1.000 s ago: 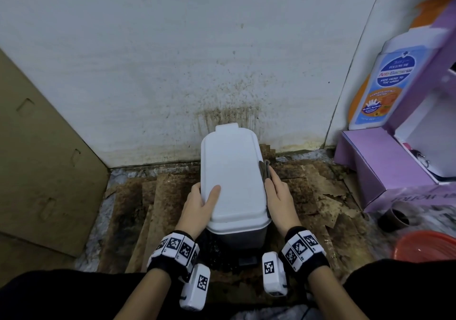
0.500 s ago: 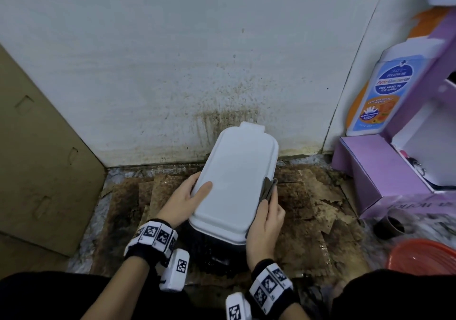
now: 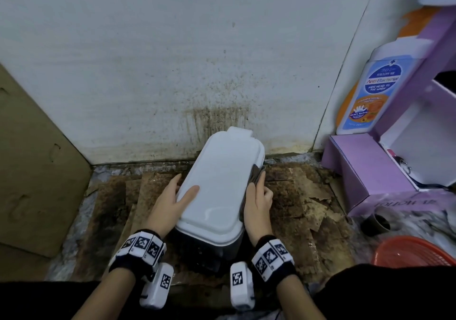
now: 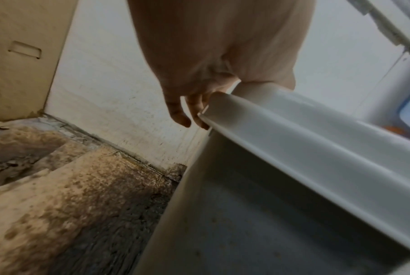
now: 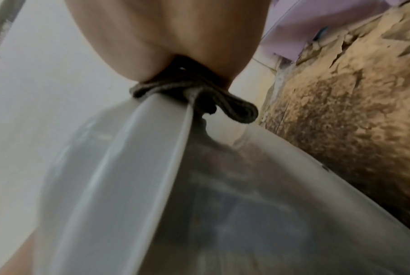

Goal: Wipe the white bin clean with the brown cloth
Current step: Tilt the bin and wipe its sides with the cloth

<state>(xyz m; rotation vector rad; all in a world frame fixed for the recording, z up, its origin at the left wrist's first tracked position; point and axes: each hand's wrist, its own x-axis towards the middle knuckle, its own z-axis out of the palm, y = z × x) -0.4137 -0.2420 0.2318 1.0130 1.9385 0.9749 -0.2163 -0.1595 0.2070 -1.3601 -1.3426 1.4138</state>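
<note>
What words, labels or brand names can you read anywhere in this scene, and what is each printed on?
"FOLLOW ME": printed bottle picture on the purple box.
"Anti-Bacterial": same picture.
"KIDS HEAD TO TOE WASH": same picture, small.
The orange patch's print below it: too small to read.
"FOLLOW ME": upside down on the purple box flap, blurred.
Wristband markers: black-and-white codes, no words.
White bin: no text.
</note>
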